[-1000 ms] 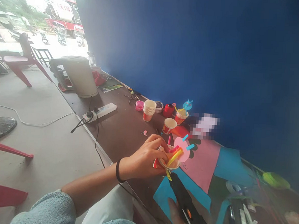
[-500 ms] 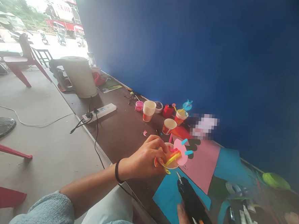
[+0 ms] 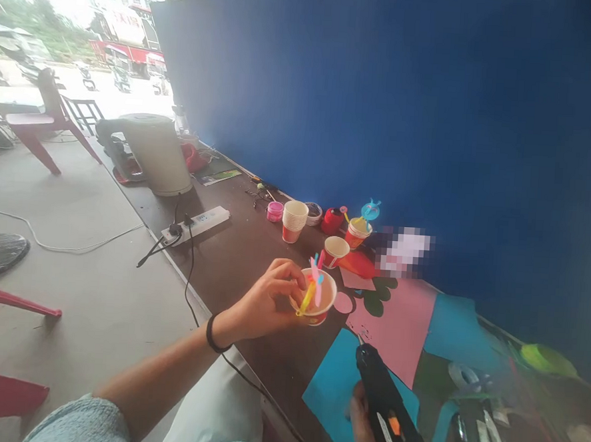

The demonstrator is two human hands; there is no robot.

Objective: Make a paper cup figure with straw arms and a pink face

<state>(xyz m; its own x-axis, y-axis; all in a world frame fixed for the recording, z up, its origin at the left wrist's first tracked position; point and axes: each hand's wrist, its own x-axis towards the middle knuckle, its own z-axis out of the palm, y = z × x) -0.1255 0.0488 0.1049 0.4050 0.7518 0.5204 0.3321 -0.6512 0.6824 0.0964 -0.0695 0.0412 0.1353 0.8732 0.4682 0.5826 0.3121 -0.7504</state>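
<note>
My left hand (image 3: 277,296) grips a paper cup (image 3: 322,318) by its rim, fingers reaching partly inside. Out of that cup rise a yellow strip (image 3: 306,300) and a pink paper piece (image 3: 317,286) with blue tabs, seen nearly edge-on. My right hand (image 3: 363,422) is wrapped round a black glue gun (image 3: 380,386), whose metal nozzle points up and away over the edge of the pink sheet. Beneath the gun lies a blue paper sheet (image 3: 323,383). Between the nozzle and the held cup there is a gap.
Behind stand a cup stack (image 3: 294,222), a single cup (image 3: 335,253) and a decorated cup (image 3: 357,237). Pink paper (image 3: 393,334) carries dark green cut-outs (image 3: 374,302). A power strip (image 3: 198,225) and a kettle (image 3: 154,156) are at left; a tape roll (image 3: 462,376) is at right.
My left hand has moved the cup left and slightly up, turning it so the pink piece now shows edge-on. A pink disc on the table is uncovered. The glue gun shifted slightly right.
</note>
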